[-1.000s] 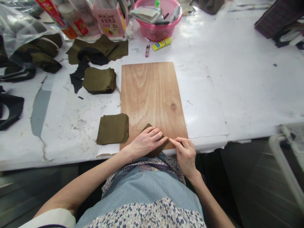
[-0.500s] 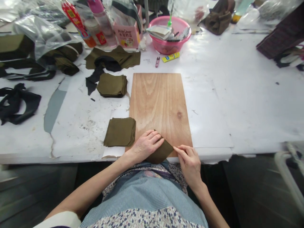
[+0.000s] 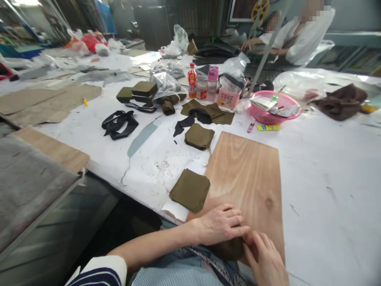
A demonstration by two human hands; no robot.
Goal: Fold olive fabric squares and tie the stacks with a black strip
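My left hand [image 3: 222, 224] lies flat, fingers stretched out, pressing down on an olive-green fabric piece [image 3: 230, 248] at the near edge of the wooden board [image 3: 250, 178]. My right hand [image 3: 266, 260] rests beside it at the fabric's right edge, with its fingers touching the cloth. Most of the fabric piece is hidden under both hands. A stack of olive fabric squares [image 3: 190, 190] lies just left of the board, and a second stack [image 3: 199, 136] sits farther back.
The white table [image 3: 321, 174] holds a pink basin [image 3: 275, 107] of tools, bottles [image 3: 192, 85], a pink box [image 3: 228, 98], black straps [image 3: 119, 123], more olive cloth [image 3: 212, 111] and a yellow tube [image 3: 268, 127]. A person in white [image 3: 297, 37] sits at the far side.
The view has swung up and to the left, showing the far room. Both hands stay on the fabric piece at the board's near edge, the left one now covering more of it.
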